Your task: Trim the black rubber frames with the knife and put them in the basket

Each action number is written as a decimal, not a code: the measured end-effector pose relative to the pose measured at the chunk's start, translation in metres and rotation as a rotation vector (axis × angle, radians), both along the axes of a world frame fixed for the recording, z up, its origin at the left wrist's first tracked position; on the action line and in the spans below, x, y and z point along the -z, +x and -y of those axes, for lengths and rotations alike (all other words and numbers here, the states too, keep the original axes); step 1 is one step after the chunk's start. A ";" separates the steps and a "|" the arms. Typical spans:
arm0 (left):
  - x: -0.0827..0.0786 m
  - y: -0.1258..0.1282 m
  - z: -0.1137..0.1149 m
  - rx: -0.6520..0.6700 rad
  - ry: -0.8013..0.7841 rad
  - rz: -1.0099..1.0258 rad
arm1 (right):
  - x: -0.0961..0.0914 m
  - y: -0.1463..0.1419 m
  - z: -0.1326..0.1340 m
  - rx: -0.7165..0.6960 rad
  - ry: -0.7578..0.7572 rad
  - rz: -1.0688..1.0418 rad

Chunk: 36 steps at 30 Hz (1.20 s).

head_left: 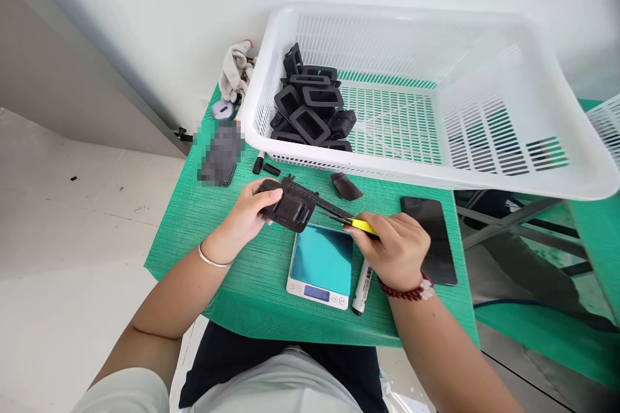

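A pale shirt and dark trousers were seen nearest, close against a green-covered bench. By the bench's near edge, a small scale with a shiny plate was set, its display too faint to be read, and a white marker was placed beside it. Just beyond the scale, a black moulded part was held up by the left hand, pinched with the thumb on top. A yellow-handled pointed tool was gripped in the right hand, its tip directed towards the part; contact could not be made out. Beside that hand, a dark phone was laid. Past the part, a black caliper and a loose black piece were seen. Farther back, similar black parts were heaped at the left end of a white basket. One part appeared to be under work, not yet finished; whether the heaped ones were done or waiting could not be told.
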<state>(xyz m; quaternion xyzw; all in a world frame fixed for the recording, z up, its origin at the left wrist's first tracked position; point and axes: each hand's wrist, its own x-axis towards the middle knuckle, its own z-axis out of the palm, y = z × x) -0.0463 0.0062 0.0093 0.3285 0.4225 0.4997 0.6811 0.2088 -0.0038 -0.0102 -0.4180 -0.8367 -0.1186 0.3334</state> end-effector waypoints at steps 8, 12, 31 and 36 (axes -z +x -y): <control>0.002 0.000 -0.001 0.009 0.004 0.016 | 0.002 0.002 0.000 0.089 0.041 0.014; 0.003 0.000 -0.002 -0.020 0.001 0.049 | -0.001 0.001 0.002 -0.036 -0.012 0.022; 0.015 0.003 -0.003 -0.221 -0.076 0.063 | -0.005 -0.009 0.004 -0.133 -0.063 0.013; 0.018 0.005 -0.002 -0.241 -0.035 0.108 | -0.003 -0.012 0.005 -0.108 -0.063 0.039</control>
